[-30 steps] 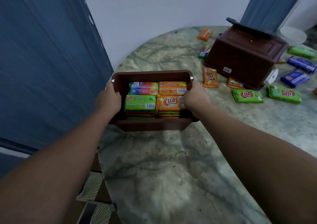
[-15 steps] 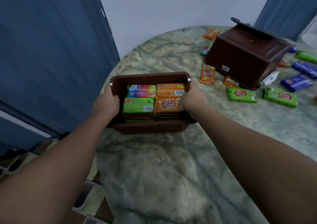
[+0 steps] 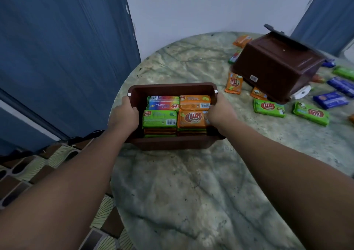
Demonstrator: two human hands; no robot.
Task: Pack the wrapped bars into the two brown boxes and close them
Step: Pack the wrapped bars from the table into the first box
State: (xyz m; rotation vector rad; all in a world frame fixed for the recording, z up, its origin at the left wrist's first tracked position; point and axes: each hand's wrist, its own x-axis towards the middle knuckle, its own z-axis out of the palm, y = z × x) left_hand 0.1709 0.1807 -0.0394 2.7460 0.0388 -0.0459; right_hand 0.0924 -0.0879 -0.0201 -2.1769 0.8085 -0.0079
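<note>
An open brown box [image 3: 172,143] is sitting near left, packed with wrapped bars [image 3: 177,113]; a second box [image 3: 275,65] is lying overturned far right among loose bars [image 3: 310,113].

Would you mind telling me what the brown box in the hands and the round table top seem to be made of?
The brown box looks like moulded plastic with a matt finish: uniform colour, rounded rim and corners. The table top looks like polished stone, perhaps marble or a laminate imitation: greenish-grey with dark veins and a soft sheen.
</note>
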